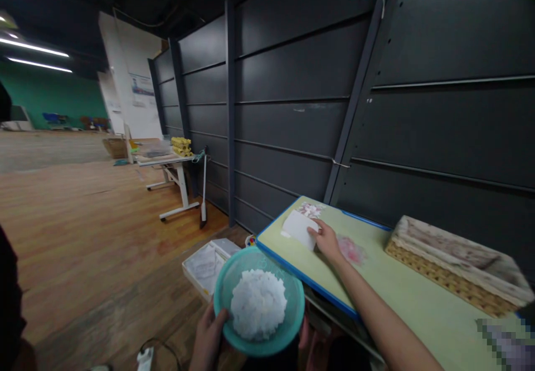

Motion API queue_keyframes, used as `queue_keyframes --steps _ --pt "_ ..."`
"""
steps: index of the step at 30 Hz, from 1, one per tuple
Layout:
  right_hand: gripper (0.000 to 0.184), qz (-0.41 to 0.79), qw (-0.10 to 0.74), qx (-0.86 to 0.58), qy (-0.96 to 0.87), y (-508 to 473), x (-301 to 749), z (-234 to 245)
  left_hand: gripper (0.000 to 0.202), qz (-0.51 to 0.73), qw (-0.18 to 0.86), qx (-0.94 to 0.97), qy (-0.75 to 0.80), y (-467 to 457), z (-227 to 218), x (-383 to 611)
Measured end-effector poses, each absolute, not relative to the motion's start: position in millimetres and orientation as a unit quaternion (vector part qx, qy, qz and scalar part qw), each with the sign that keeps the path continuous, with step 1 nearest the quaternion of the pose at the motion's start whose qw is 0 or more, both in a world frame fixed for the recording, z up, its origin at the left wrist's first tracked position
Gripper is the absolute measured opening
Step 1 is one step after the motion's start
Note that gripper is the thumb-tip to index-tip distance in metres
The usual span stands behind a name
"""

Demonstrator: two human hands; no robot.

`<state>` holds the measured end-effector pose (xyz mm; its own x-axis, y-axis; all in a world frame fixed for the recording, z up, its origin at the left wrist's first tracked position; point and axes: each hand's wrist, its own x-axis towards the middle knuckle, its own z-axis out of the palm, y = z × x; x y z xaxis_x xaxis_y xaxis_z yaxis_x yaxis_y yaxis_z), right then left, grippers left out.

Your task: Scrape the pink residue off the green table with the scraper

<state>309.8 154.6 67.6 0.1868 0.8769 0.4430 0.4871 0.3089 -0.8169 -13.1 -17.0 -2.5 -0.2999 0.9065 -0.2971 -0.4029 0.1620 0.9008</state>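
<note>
The left hand point(208, 337) sits at six o'clock of the view with its fingers curled under and its thumb over the rim of a teal bowl point(297, 296), clamped on the bowl's seven-o'clock edge. The bowl holds a loose white heap point(258, 303), crumbly or flaky; what it is made of cannot be told. It looks like thin plastic, light and smooth, and a one-sided hold would likely let it tip, so a palm spread under the base seems the safer grip, keeping the heap level. From the bowl's one o'clock, the right hand point(328, 242) reaches over the yellow-green table point(409, 298), its fingers closed on the near edge of a white card point(298, 228). The card looks thin, stiff and slightly springy, easily held by pinching one short edge. A pink patch point(353, 250) lies on the tabletop just at the hand's three o'clock, and a paler scattered patch point(310, 210) at the card's twelve. A woven basket point(451, 271) stands farther along at three o'clock. On the floor at the bowl's ten o'clock lies a white box point(204, 268), and a far table point(167, 162) stands well apart toward eleven.
</note>
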Motion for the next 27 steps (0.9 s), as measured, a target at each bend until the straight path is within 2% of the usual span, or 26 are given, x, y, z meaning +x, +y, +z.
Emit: queue_keyframes --steps 3,9,27 --pt "0.044 0.19 0.533 -0.566 -0.599 157.3 309.8 65.9 0.041 0.591 0.559 0.242 0.528 -21.1 1.3 -12.8" --pt "0.049 0.218 0.537 -0.568 -0.584 155.6 308.2 66.7 0.055 0.579 0.556 0.251 0.541 -26.5 3.5 -7.3" --pt "0.047 0.371 0.49 -0.492 -0.616 84.7 263.6 83.5 0.052 0.575 0.569 0.275 0.52 -29.7 28.3 5.2"
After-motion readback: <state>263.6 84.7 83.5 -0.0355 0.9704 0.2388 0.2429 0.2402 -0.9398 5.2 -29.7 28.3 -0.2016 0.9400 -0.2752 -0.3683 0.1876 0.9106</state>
